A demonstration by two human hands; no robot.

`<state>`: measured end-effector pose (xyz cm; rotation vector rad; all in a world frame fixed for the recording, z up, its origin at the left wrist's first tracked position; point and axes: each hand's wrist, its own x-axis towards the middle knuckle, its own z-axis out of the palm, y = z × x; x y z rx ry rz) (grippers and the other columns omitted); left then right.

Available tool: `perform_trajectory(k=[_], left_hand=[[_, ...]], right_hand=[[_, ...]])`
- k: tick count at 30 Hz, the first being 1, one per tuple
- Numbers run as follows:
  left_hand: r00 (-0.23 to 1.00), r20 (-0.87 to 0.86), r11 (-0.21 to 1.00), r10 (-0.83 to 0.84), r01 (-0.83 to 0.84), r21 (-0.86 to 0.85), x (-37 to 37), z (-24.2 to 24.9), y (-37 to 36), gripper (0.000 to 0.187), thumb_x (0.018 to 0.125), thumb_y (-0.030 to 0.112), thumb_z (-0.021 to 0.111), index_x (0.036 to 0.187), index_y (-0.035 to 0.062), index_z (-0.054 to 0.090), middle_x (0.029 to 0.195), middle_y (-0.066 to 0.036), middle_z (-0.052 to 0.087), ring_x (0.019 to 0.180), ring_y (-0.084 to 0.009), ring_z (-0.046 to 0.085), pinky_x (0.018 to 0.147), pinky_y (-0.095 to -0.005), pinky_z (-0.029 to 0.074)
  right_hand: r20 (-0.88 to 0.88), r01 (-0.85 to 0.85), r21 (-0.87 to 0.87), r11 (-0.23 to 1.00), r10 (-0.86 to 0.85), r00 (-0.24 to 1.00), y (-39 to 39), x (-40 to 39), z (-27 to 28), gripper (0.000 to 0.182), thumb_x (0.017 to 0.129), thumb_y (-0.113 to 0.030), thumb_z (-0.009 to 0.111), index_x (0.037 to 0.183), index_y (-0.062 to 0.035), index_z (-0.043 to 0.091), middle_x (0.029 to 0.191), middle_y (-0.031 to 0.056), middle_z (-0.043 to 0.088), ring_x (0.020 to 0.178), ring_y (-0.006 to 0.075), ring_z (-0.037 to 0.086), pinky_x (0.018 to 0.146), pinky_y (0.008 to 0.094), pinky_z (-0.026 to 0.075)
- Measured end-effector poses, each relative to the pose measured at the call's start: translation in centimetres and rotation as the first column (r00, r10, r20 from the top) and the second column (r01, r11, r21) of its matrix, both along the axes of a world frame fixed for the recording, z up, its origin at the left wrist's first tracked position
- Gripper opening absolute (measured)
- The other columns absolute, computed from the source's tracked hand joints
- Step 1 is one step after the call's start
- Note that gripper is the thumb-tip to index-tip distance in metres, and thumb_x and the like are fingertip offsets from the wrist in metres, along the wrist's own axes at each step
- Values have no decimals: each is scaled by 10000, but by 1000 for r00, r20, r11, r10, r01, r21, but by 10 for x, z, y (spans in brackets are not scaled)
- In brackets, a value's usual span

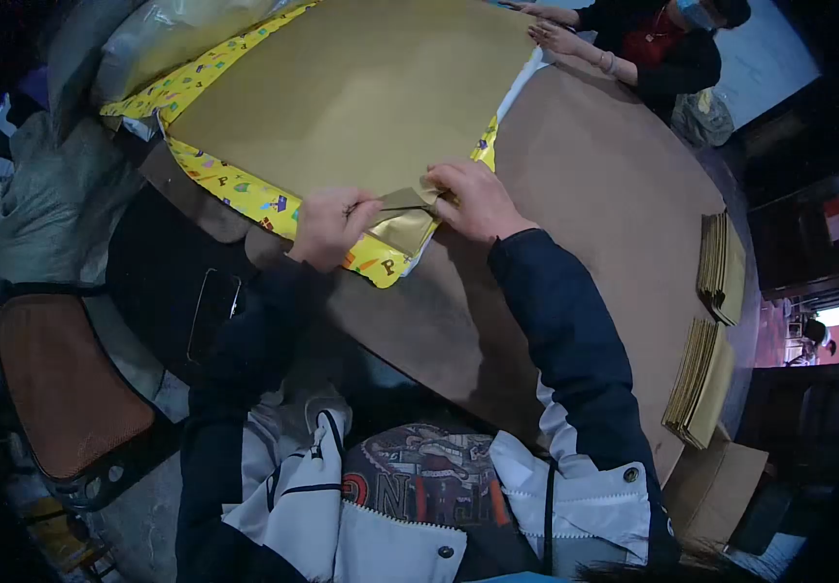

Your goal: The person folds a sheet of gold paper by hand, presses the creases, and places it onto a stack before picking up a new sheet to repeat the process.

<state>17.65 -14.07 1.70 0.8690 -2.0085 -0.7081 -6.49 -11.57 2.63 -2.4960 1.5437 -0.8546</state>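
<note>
A large gold sheet [342, 97] lies over a yellow patterned sheet [235, 189], whose printed border shows along its edges. At the near corner, a shiny gold flap [405, 231] is raised between my hands. My left hand [330, 227] is closed at the left of this flap, around the end of a slim dark tool [395, 208]. The tool reaches across toward my other hand; its kind I cannot tell. My right hand [478, 201] pinches the gold flap between thumb and fingers, at the sheet's right edge.
The brown table [594, 223] extends to the right, with two stacks of folded gold paper [699, 381] at its edge. A cardboard box [716, 486] stands below them. Across the table, a person's hand [558, 37] rests by the sheet's far corner. A chair [74, 374] stands left.
</note>
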Motion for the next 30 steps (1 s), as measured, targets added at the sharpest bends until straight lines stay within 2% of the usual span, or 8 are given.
perform_trajectory(k=[6,13,15,16,19,23,28,30], left_hand=[[991,-79,992,108,-102,80,-5,-4,-6,167,865,154,618,885,-5,665,709,-141,643,615,-179,636,568,-298,488],[966,-255,936,47,47,350,-5,12,6,142,818,103,671,885,-10,618,791,-117,628,698,-210,633,571,-301,512],[985,-121,871,120,-163,-463,-3,21,8,147,750,90,708,829,19,606,792,-114,603,712,-255,602,608,-360,491],[988,-114,840,99,-145,-524,-3,21,13,167,697,110,726,775,50,591,802,-107,597,750,-300,573,647,-393,463],[961,248,902,-123,213,-376,-2,19,21,159,711,140,720,774,60,597,844,-90,614,772,-300,584,659,-382,470],[910,391,908,-134,271,-320,-9,18,22,226,746,272,688,863,81,665,916,-75,620,908,-293,560,746,-409,480],[885,434,918,-170,303,-257,-8,18,19,224,750,260,693,879,79,672,933,-81,627,928,-302,564,798,-394,474],[948,196,930,-253,294,-223,-6,15,17,187,763,221,689,885,81,678,919,-103,633,872,-320,586,780,-374,482]], right_hand=[[-33,5,-35,999,-6,999,5,5,2,321,754,-202,718,1021,-60,611,1097,122,606,1021,321,564,889,409,452],[-43,8,-67,998,-10,999,-2,2,7,133,811,-139,643,919,-62,631,908,129,639,868,336,599,740,404,475],[6,59,-32,998,-59,998,-1,4,14,135,847,-184,615,905,-64,635,868,174,622,839,362,593,716,422,481],[7,64,-34,997,-64,998,0,6,16,135,847,-184,615,905,-64,635,868,174,622,839,362,593,716,422,481],[-7,137,80,987,-137,991,-2,5,17,233,896,-260,570,903,-35,631,849,201,611,808,386,599,683,443,483],[86,131,96,987,-139,987,2,2,15,195,880,-228,597,953,-51,633,879,197,614,827,375,605,690,436,488],[56,130,109,985,-137,989,11,1,14,168,863,-169,617,1001,-73,616,915,161,633,858,354,611,718,411,503],[81,59,-101,993,-50,995,12,1,13,135,830,-107,641,960,-75,624,947,128,644,903,330,616,759,392,510]])
